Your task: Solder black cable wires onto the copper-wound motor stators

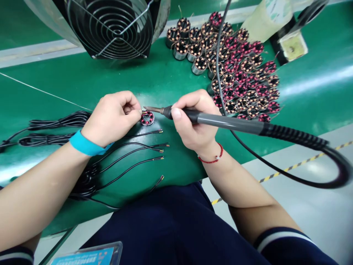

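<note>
The right hand (194,117) has its fingers closed around the soldering iron (231,123), and its tip (154,109) is at the upper edge of the small coil (148,118), which lies on the green tabletop (182,173) between both hands. The left hand (116,112) has its fingers pinched together at this same edge; what they pinch, I cannot tell. In my judgement, the heat should be short and steady, well aimed, away from the skin.
</note>
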{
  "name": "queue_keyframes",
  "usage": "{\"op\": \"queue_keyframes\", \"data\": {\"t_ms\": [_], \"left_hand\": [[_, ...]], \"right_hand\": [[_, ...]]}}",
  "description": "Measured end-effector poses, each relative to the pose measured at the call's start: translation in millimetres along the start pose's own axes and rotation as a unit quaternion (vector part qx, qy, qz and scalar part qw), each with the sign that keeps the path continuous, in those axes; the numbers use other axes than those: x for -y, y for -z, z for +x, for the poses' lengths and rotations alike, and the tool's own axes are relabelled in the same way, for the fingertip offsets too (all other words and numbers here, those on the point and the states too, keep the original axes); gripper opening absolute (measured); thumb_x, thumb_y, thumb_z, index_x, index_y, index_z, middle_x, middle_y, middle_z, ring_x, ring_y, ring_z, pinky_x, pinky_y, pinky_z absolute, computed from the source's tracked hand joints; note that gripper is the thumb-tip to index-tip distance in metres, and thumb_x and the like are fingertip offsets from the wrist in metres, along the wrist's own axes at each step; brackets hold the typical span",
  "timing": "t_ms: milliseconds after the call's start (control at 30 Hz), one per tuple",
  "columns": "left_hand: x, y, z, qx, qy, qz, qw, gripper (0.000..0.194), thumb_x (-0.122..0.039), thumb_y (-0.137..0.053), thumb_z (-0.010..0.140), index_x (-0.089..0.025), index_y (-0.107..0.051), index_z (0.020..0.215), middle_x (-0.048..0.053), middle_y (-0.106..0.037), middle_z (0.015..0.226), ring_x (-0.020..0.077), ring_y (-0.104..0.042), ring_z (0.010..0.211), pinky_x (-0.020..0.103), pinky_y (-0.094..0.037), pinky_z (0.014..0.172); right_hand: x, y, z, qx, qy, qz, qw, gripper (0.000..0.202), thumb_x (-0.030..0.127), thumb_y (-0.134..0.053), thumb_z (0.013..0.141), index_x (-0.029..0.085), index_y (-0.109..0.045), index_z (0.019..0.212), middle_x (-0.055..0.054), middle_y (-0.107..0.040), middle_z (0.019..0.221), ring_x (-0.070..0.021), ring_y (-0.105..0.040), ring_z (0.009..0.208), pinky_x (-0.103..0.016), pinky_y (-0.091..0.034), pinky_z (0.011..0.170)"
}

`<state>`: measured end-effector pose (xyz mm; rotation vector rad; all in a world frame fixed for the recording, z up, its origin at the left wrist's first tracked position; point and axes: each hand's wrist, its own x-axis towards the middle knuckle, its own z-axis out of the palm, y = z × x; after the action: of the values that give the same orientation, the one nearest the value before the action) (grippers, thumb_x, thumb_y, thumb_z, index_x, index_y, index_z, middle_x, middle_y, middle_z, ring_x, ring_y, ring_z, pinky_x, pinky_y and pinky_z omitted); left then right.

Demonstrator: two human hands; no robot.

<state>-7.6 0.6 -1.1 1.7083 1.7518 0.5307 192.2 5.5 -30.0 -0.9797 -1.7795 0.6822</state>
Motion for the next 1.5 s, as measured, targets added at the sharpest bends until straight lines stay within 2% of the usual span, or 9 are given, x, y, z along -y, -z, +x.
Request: {"op": "queue_keyframes", "data": {"t_ms": [333, 633, 767, 900, 1033, 1100, 1233, 1400, 1500], "left_hand": [[0, 0.2, 0, -0.005, 0.0, -0.011, 1.0, 0.005, -0.017, -0.058, 0.072, -0.018, -0.06, 0.067, -0.003, -0.056, 0.058, 0.0094, -0.045, 0.052, 0.025, -0.036, 0.052], [-1, 0.7, -1, -0.004, 0.01, -0.015, 1.0, 0.004, -0.016, -0.058, 0.072, -0.017, -0.061, 0.07, -0.003, -0.056, 0.061, 0.0092, -0.045, 0.053, 0.025, -0.036, 0.055], [-1, 0.1, 0, -0.006, 0.016, -0.014, 1.0, 0.004, -0.016, -0.057, 0.072, -0.018, -0.06, 0.069, -0.002, -0.055, 0.06, 0.0101, -0.045, 0.054, 0.026, -0.037, 0.055], [-1, 0.4, 0, -0.004, 0.011, -0.01, 1.0, 0.005, -0.016, -0.056, 0.072, -0.018, -0.06, 0.069, -0.002, -0.055, 0.06, 0.0105, -0.046, 0.054, 0.026, -0.037, 0.056], [1, 0.4, 0, -0.007, -0.007, -0.016, 1.0, 0.004, -0.018, -0.057, 0.072, -0.017, -0.06, 0.069, -0.002, -0.056, 0.06, 0.0105, -0.045, 0.053, 0.026, -0.037, 0.055], [2, 0.3, 0, -0.007, -0.011, -0.013, 1.0, 0.004, -0.018, -0.057, 0.072, -0.017, -0.06, 0.07, -0.002, -0.056, 0.06, 0.0107, -0.045, 0.053, 0.027, -0.038, 0.056], [1, 0.4, 0, -0.006, -0.004, 0.004, 1.0, 0.004, -0.017, -0.057, 0.072, -0.018, -0.06, 0.07, -0.002, -0.057, 0.061, 0.0116, -0.048, 0.054, 0.027, -0.039, 0.057], [1, 0.1, 1, -0.009, -0.006, 0.013, 1.0, 0.003, -0.018, -0.056, 0.071, -0.018, -0.059, 0.069, -0.002, -0.058, 0.061, 0.012, -0.048, 0.055, 0.027, -0.039, 0.057], [2, -0.5, 2, -0.008, -0.006, 0.014, 1.0, 0.003, -0.018, -0.056, 0.071, -0.018, -0.059, 0.07, -0.002, -0.058, 0.062, 0.0119, -0.048, 0.056, 0.026, -0.04, 0.058]], "right_hand": [[0, -2, 0, -0.031, 0.013, 0.041, 0.999, 0.027, 0.043, -0.048, 0.095, 0.021, -0.06, 0.085, 0.005, -0.057, 0.07, -0.0067, -0.059, 0.062, -0.023, -0.053, 0.063], [-1, -4, -2, -0.021, -0.005, 0.027, 0.999, 0.029, 0.046, -0.046, 0.095, 0.022, -0.06, 0.086, 0.004, -0.055, 0.068, -0.0081, -0.061, 0.064, -0.023, -0.054, 0.063], [0, -3, -2, -0.018, -0.007, 0.015, 1.0, 0.029, 0.047, -0.045, 0.096, 0.022, -0.06, 0.088, 0.004, -0.06, 0.075, -0.0086, -0.063, 0.067, -0.025, -0.056, 0.066], [4, -1, 0, -0.033, 0.012, 0.014, 0.999, 0.02, 0.039, -0.048, 0.097, 0.023, -0.06, 0.096, 0.001, -0.065, 0.091, -0.0108, -0.067, 0.076, -0.029, -0.059, 0.076], [6, 1, 4, 0.024, -0.029, -0.038, 0.999, 0.02, 0.039, -0.054, 0.095, 0.025, -0.061, 0.107, -0.004, -0.068, 0.109, -0.0189, -0.066, 0.104, -0.033, -0.058, 0.093], [5, -1, 5, 0.063, -0.056, -0.041, 0.996, 0.026, 0.04, -0.055, 0.094, 0.028, -0.059, 0.116, -0.004, -0.065, 0.122, -0.0204, -0.064, 0.113, -0.032, -0.058, 0.094], [4, -8, 6, 0.108, -0.081, 0.038, 0.99, 0.037, 0.034, -0.049, 0.098, 0.03, -0.049, 0.135, 0.0, -0.052, 0.143, -0.0141, -0.069, 0.103, -0.028, -0.059, 0.089], [-3, -20, 6, 0.134, -0.079, 0.044, 0.987, 0.035, 0.026, -0.047, 0.097, 0.021, -0.05, 0.131, -0.001, -0.069, 0.111, -0.0139, -0.067, 0.102, -0.031, -0.053, 0.099], [-9, -28, 6, 0.145, -0.084, 0.051, 0.985, 0.043, 0.018, -0.047, 0.091, 0.023, -0.046, 0.134, 0.0, -0.066, 0.113, -0.0151, -0.063, 0.108, -0.034, -0.05, 0.101]]}}
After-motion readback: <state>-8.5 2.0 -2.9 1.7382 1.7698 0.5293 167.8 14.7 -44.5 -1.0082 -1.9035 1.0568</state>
